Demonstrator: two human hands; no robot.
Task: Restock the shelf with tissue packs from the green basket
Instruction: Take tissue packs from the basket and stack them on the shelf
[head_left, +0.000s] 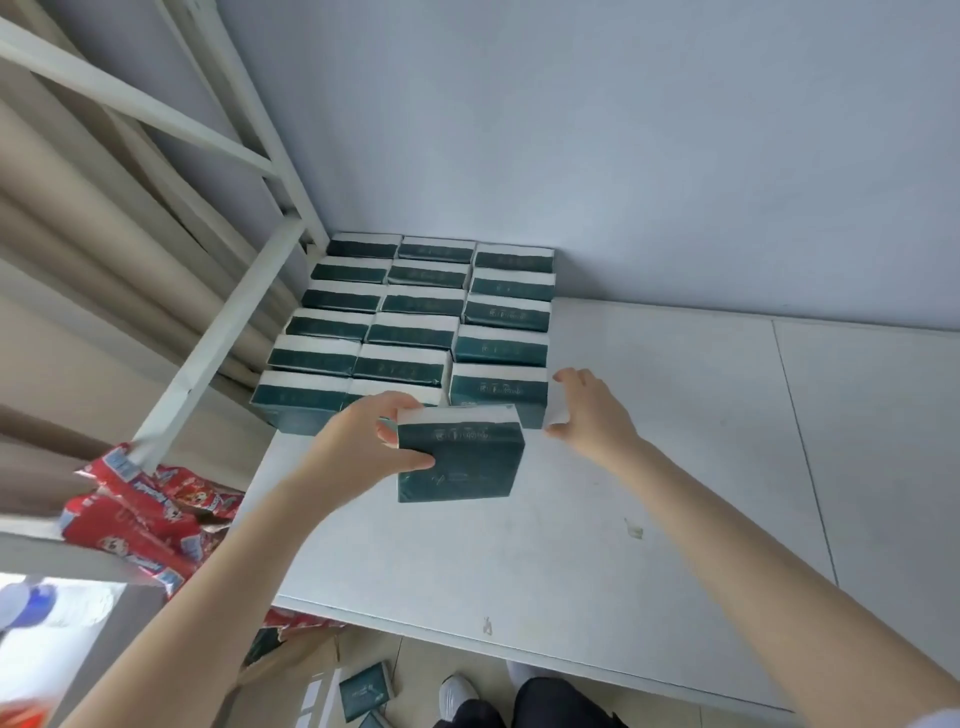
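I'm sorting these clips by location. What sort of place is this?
Probably a shop stockroom or store aisle. Identical dark green tissue packs stand in neat rows on a white shelf with a metal frame, and red snack bags lie on a lower level.

On the shelf (597, 545), tissue packs (415, 306) stand in three rows running back to the wall (623, 156), filling the rear left corner beside the shelf frame (228, 332). At the near end of the rows, the left hand (363, 447) holds one tissue pack (457, 457) just above the board, in front of the middle and right rows. The right hand (592, 410) hangs to the right of that pack, beside the nearest pack of the right row. Snack bags (150, 509) lie lower left, beyond the shelf's edge. More packs (363, 691) lie on the floor (415, 670) below the front edge.
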